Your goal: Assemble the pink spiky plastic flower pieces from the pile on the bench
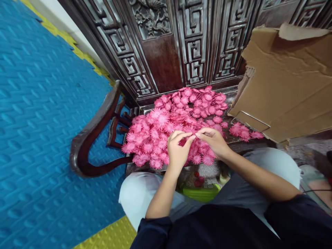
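My left hand (179, 149) and my right hand (215, 142) meet tip to tip over a large heap of pink artificial flowers (155, 138). Thumb and forefinger are pinched together on each hand. Between the fingertips shows a bit of pink, seemingly a piece of an artificial flower, mostly hidden by the fingers. The heap's flowers have thin, pointed petals and lie piled behind, under and to the left of the hands. Several more loose flowers (242, 132) lie to the right.
The heap covers a dark wooden bench seat with a carved backrest (163, 65) and curved armrest (85, 152). A torn cardboard box (290, 79) stands at right, a metal wire handle (252, 119) before it. Below, between my knees, is a green container (199, 193). Blue matting (38, 131) covers the left floor.
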{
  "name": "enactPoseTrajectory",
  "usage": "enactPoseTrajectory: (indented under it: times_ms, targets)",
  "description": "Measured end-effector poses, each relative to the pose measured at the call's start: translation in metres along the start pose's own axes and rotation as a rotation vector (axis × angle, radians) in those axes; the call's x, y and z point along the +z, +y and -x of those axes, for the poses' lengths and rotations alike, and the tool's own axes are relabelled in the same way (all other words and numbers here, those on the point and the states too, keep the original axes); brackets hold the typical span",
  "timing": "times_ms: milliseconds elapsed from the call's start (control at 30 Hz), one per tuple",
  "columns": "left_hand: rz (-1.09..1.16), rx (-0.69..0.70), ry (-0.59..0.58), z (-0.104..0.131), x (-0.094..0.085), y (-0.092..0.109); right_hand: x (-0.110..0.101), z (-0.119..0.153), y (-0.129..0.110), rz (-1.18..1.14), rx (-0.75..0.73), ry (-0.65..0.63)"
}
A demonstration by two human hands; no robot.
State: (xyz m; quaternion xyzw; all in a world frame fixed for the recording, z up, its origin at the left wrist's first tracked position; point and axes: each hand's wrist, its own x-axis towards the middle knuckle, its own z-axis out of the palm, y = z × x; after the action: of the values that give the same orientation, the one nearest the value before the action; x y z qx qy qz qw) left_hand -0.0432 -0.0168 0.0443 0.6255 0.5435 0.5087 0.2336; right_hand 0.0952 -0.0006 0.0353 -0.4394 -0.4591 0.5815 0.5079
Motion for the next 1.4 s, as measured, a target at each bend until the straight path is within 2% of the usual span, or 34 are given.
enactPoseTrajectory:
  times_ms: [167, 300, 400, 500, 567, 600, 633, 667, 767, 833, 900, 967, 1033, 1133, 1233, 1300, 1400]
  targets:
    - [0.094, -0.025, -0.01, -0.001, -0.003, 0.005, -0.002, 0.0, -0.002, 0.022, -0.006, -0.029]
    - [0.13, -0.035, 0.03, -0.003, -0.007, 0.003, -0.005, -0.003, -0.002, 0.028, -0.019, 0.055]
    - [0.174, -0.052, 0.212, -0.007, -0.016, -0.005, -0.01, -0.008, -0.001, -0.002, -0.001, 0.127]
    - [0.179, -0.085, 0.487, -0.018, -0.031, -0.02, -0.016, -0.015, 0.0, -0.057, 0.026, 0.211]
    - [0.05, -0.081, 0.672, -0.027, -0.044, -0.035, -0.02, -0.018, 0.001, -0.101, 0.033, 0.252]
    - [-0.05, -0.08, 0.736, -0.031, -0.051, -0.045, -0.021, -0.019, 0.002, -0.116, 0.034, 0.257]
    - [-0.155, -0.077, 0.749, -0.035, -0.058, -0.055, -0.021, -0.019, 0.003, -0.125, 0.034, 0.256]
    - [-0.24, -0.096, 0.699, -0.038, -0.065, -0.066, -0.021, -0.019, 0.004, -0.131, 0.037, 0.249]
    - [-0.408, -0.276, 0.583, -0.044, -0.078, -0.093, -0.017, -0.017, 0.008, -0.126, 0.054, 0.216]
    - [-0.435, -0.351, 0.532, -0.045, -0.082, -0.102, -0.014, -0.016, 0.01, -0.108, 0.066, 0.2]
    - [-0.399, -0.339, 0.548, -0.045, -0.08, -0.101, -0.011, -0.015, 0.011, -0.084, 0.074, 0.191]
    - [-0.338, -0.264, 0.589, -0.043, -0.072, -0.09, -0.009, -0.014, 0.011, -0.055, 0.081, 0.176]
    - [-0.269, -0.171, 0.565, -0.038, -0.059, -0.071, -0.007, -0.012, 0.011, -0.028, 0.092, 0.149]
    - [-0.159, -0.067, 0.324, -0.025, -0.032, -0.039, -0.004, -0.01, 0.011, -0.016, 0.118, 0.109]
    - [-0.173, 0.029, 0.077, -0.011, -0.008, -0.015, -0.002, -0.009, 0.011, -0.034, 0.115, 0.083]
    - [-0.187, 0.039, 0.018, -0.005, 0.003, -0.008, -0.003, -0.008, 0.01, -0.041, 0.102, 0.058]
    - [-0.182, 0.024, 0.034, -0.002, 0.009, -0.011, -0.003, -0.008, 0.007, -0.04, 0.093, 0.025]
